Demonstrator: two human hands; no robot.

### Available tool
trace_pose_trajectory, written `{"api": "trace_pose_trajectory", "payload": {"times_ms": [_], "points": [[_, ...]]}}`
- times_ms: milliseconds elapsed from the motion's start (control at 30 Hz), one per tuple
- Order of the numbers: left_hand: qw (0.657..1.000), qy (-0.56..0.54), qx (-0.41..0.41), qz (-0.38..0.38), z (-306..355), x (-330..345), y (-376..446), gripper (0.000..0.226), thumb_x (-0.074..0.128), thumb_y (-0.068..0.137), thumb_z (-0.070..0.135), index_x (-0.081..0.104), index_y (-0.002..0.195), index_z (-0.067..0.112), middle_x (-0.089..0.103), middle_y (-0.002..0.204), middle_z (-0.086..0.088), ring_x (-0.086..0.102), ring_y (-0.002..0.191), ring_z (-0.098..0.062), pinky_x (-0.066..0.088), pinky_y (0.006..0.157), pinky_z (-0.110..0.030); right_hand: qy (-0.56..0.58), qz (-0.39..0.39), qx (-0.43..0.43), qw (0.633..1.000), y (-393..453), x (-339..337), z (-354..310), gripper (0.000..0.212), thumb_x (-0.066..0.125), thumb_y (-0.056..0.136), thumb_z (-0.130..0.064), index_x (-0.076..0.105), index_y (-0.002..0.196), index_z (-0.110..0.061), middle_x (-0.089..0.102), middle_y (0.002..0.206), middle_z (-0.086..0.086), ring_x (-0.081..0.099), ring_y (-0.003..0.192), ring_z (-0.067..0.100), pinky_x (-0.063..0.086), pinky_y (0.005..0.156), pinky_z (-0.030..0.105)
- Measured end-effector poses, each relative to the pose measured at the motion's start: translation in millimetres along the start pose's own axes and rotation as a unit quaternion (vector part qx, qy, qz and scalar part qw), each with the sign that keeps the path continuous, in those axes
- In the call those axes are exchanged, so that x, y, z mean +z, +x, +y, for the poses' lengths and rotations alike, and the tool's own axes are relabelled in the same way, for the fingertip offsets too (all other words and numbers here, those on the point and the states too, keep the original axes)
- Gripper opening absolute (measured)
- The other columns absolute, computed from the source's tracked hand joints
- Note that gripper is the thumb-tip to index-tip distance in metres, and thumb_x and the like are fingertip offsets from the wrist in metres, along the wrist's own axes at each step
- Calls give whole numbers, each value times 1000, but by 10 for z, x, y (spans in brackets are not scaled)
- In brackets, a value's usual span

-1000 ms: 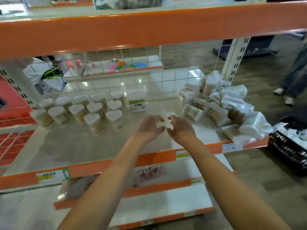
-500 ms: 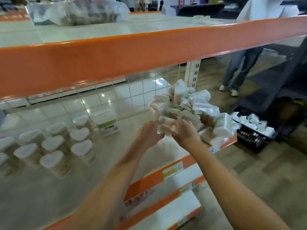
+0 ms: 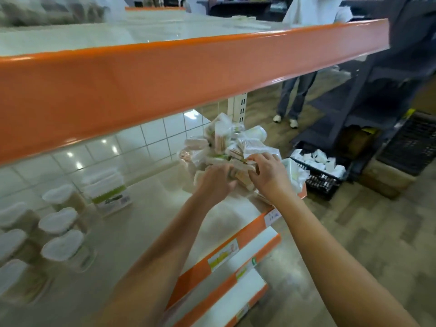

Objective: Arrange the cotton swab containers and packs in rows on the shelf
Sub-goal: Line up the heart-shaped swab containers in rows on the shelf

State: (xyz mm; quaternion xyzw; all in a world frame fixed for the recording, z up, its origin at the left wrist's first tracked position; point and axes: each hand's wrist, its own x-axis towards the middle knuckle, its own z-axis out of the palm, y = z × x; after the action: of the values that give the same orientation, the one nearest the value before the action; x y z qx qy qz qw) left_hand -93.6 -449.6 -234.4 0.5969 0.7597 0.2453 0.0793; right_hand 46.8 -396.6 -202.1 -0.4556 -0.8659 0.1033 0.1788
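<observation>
Both hands are reaching into the pile of packs (image 3: 226, 147) heaped at the shelf's (image 3: 146, 208) right end. Left hand (image 3: 215, 182) is curling around a pack at the pile's near edge; blurred, grip unclear. Right hand (image 3: 269, 173) is lying over the packs, fingers spread and bent. White-lidded containers (image 3: 59, 218) are standing in rows far left.

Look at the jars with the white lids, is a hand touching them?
No, both the left hand and right hand are at the pile of packs, away from the jars.
</observation>
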Motion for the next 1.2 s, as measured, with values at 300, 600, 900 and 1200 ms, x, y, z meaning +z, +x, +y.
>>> {"api": "trace_pose_trajectory", "payload": {"times_ms": [300,600,900,1200], "points": [[996,-12,7,83,208,46,329,30,66,81,24,61,108,12,65,104,-6,61,99,-21,51,86,-41,-44,-34,2,998,353,-142,296,53,53,90,-14,37,140,-17,35,145,6,29,131,27,27,106,31],[996,47,18,77,288,118,550,47,67,83,27,51,125,13,52,126,-8,43,123,-23,37,102,-33,-12,-94,-19,995,603,-34,490,55,42,88,-1,34,139,-20,44,136,12,41,124,29,38,100,38],[995,54,22,81,345,146,609,42,63,86,25,54,125,15,55,123,-7,47,116,-23,39,99,-32,49,-82,-32,995,668,5,625,52,44,89,0,43,136,-22,48,134,8,43,124,26,37,99,35],[989,17,56,133,400,26,633,31,69,82,19,62,112,12,65,103,-5,59,97,-18,41,82,-23,87,-4,-52,995,602,-164,616,38,50,96,-20,48,134,-20,55,130,4,48,119,22,38,93,30]]}}
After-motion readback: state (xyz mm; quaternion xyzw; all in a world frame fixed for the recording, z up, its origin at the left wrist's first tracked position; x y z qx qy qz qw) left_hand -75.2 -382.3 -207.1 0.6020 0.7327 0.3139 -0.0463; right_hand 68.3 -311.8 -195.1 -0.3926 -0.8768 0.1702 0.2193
